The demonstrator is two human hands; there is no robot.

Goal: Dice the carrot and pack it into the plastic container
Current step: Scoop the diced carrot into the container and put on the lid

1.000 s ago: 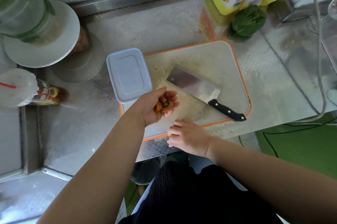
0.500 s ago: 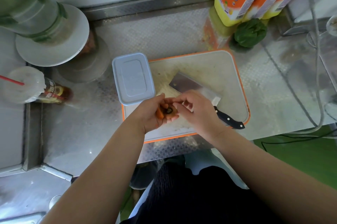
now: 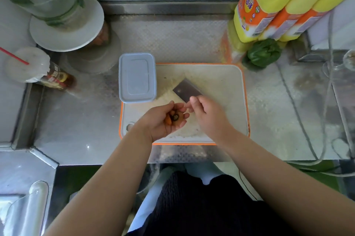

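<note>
Cupping a few carrot pieces (image 3: pixel 173 117) in its upturned palm, the left hand (image 3: pixel 163 120) hovers over the lower middle of an orange-rimmed cutting board (image 3: pixel 221 76) at the centre of the frame. One piece shows a dark stem end, so these look like trimmings or leftover ends, gathered in the palm to keep them off the board. The fingers curl loosely around them like a bowl.

Just to its right, the right hand (image 3: pixel 206 114) has its fingers relaxed and its fingertips reaching toward the pieces; it holds nothing, and seems about to pick at or sort them. The two hands are close together but I cannot tell whether they touch.

Behind the right hand, a cleaver (image 3: pixel 185 90) lies flat on the board, its handle hidden, set aside while both hands are busy.

The plastic container (image 3: pixel 137 78) sits left of centre, overlapping the board's upper left corner, within easy reach. Its lid is on, so packing has probably not begun.

Yellow bottles (image 3: pixel 269 5) stand at the upper right.
</note>
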